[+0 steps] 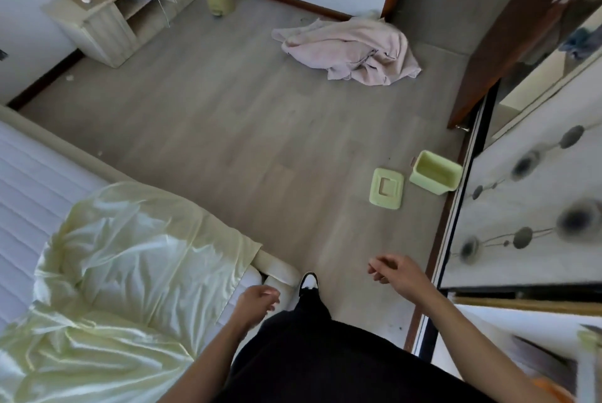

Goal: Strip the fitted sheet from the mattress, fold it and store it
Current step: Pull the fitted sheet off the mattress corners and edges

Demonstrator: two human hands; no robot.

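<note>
A pale yellow-green fitted sheet [130,272] lies crumpled over the near corner of the white quilted mattress [29,181] at the lower left. Part of the mattress is bare. My left hand [257,300] hovers just beyond the sheet's right edge, near the bed corner, with loosely curled fingers and nothing in it. My right hand [395,272] hangs over the floor further right, fingers apart, holding nothing.
A pink blanket [351,47] lies heaped on the wooden floor near the doorway. A small green bin [435,171] and its lid [386,187] sit by the mirrored wardrobe door [521,207] on the right. A bedside cabinet [114,12] stands at the back left.
</note>
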